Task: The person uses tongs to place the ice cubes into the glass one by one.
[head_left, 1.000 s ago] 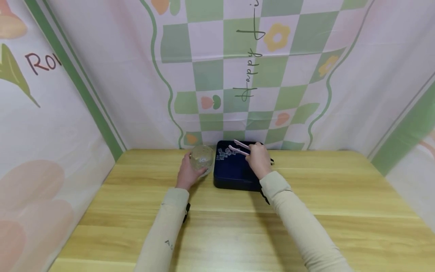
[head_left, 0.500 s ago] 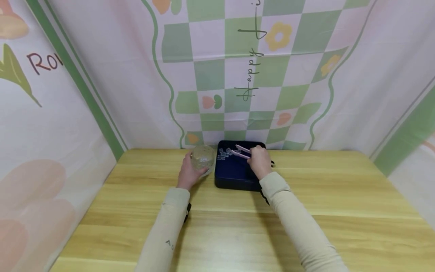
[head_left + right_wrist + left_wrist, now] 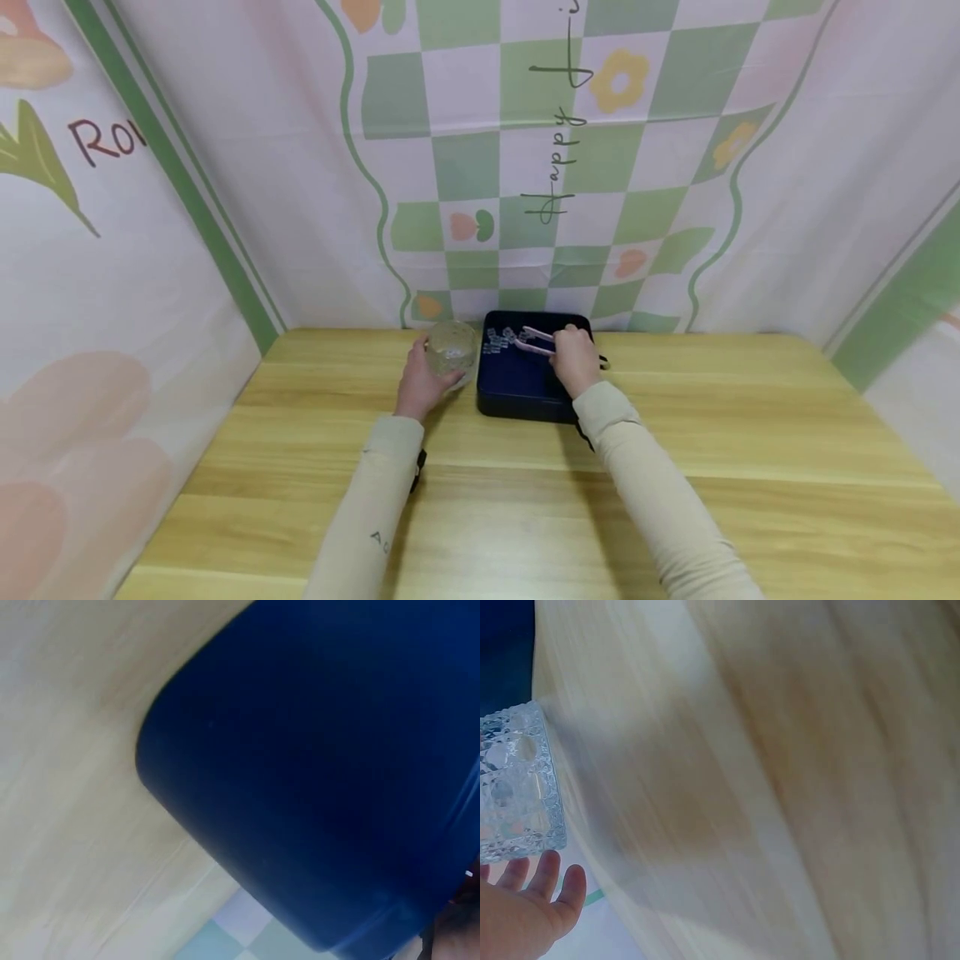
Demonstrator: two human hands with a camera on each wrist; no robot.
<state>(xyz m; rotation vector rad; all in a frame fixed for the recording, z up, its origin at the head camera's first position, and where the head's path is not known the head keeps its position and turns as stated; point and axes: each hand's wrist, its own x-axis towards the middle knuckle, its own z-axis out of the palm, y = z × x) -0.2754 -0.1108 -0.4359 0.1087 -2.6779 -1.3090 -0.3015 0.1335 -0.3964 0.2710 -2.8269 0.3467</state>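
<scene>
In the head view, my left hand (image 3: 420, 385) grips a clear patterned glass (image 3: 452, 348) at the left side of a dark blue case (image 3: 517, 392). Its thumb lies across the near side of the glass. The left wrist view shows the textured wall of the glass (image 3: 517, 787) with the fingertips (image 3: 547, 870) at one end of it. My right hand (image 3: 576, 360) holds pale pink tongs (image 3: 534, 348) over the case, their two arms apart. Several small clear or silvery pieces (image 3: 495, 342) lie on the case's far left part, by the tong tips. Whether the tips touch a piece is too small to tell.
The case stands on a wooden table (image 3: 480, 517) near its back edge, with a dark loop (image 3: 604, 362) at its right side. A checkered cloth (image 3: 525, 250) hangs right behind the table. In the right wrist view, the case's rounded corner (image 3: 172, 750) fills much of the picture.
The tongs have come down and slightly nearer to me, their tips now beside the small pieces. The left hand keeps its hold on the glass. The whole head view has shifted slightly.
</scene>
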